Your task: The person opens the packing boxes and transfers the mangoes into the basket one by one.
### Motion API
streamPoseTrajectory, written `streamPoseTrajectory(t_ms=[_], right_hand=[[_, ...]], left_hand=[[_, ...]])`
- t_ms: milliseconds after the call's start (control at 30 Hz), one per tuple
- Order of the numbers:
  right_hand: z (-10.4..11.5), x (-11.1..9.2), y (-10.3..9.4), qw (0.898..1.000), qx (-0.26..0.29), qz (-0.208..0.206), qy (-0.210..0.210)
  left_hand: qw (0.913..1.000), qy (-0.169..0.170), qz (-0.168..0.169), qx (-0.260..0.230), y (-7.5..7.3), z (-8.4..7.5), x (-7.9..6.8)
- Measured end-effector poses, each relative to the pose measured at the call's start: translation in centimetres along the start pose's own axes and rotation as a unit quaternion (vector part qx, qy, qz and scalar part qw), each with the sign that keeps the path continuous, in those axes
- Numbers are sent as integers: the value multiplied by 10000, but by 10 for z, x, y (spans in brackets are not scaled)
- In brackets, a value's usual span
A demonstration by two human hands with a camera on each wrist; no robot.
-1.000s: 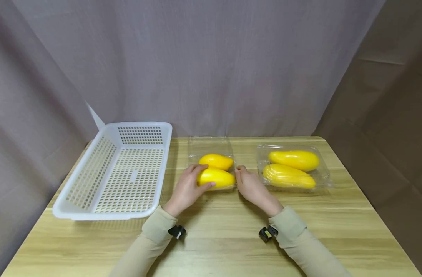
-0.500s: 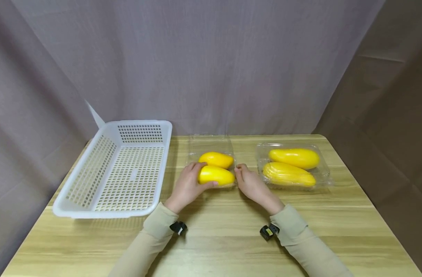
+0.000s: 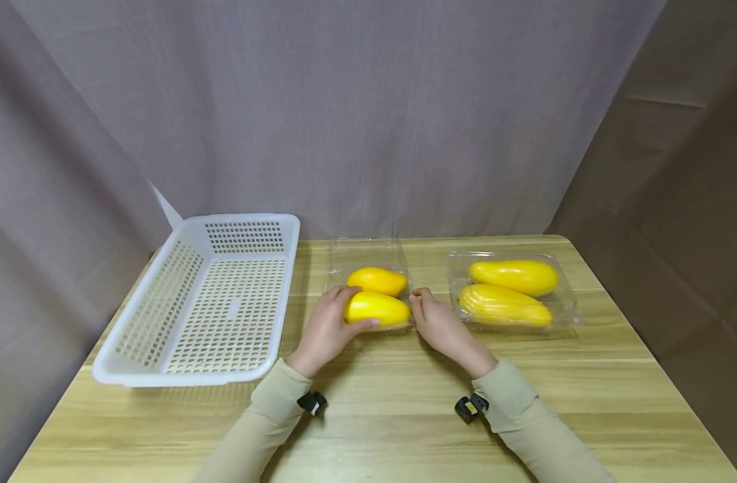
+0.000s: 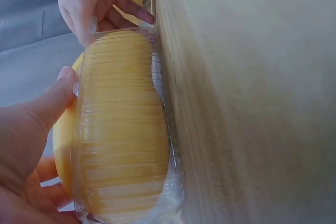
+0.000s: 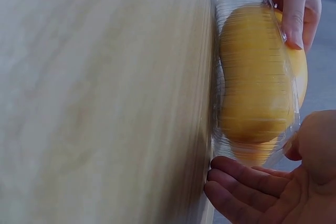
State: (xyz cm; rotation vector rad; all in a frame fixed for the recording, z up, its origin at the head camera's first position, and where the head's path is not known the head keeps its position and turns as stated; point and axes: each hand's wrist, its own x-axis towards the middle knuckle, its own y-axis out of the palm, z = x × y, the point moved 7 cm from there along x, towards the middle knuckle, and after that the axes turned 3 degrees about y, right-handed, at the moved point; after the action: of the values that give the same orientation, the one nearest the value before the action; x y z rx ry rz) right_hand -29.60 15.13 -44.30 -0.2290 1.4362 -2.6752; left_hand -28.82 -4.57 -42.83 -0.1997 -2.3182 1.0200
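We see the table [image 3: 399,429] carrying an open clear plastic clamshell [image 3: 366,254], likely light and flimsy, so we'd brace its ends; the right hand [image 3: 437,324] pinches its right end. Inside, the near mango [image 3: 378,307], probably firm, weighty and slippery, is gripped from its left end by the left hand [image 3: 327,330]; we'd cup its middle.

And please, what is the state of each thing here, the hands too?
Left box: lid open, folded back.
Left fruits: side by side, uncovered on top.
Right box: looks closed.
Right fruits: side by side inside it.
Basket: upright, open-topped.
Left hand: round the near left fruit, thumb at left box's rim.
Right hand: at left box's right end; grip unclear.
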Motion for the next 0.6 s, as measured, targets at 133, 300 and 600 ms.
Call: streamPoseTrajectory(t_ms=[133, 300, 600], right_hand=[[0, 0, 0, 10000, 12, 1, -11], [-1, 0, 0, 10000, 8, 20, -30], [-1, 1, 0, 9999, -35, 6, -94]], left_hand=[[10000, 44, -21, 9, -1, -1, 0], [9999, 106, -60, -9, -1, -2, 1], [9999, 103, -96, -29, -2, -1, 2]])
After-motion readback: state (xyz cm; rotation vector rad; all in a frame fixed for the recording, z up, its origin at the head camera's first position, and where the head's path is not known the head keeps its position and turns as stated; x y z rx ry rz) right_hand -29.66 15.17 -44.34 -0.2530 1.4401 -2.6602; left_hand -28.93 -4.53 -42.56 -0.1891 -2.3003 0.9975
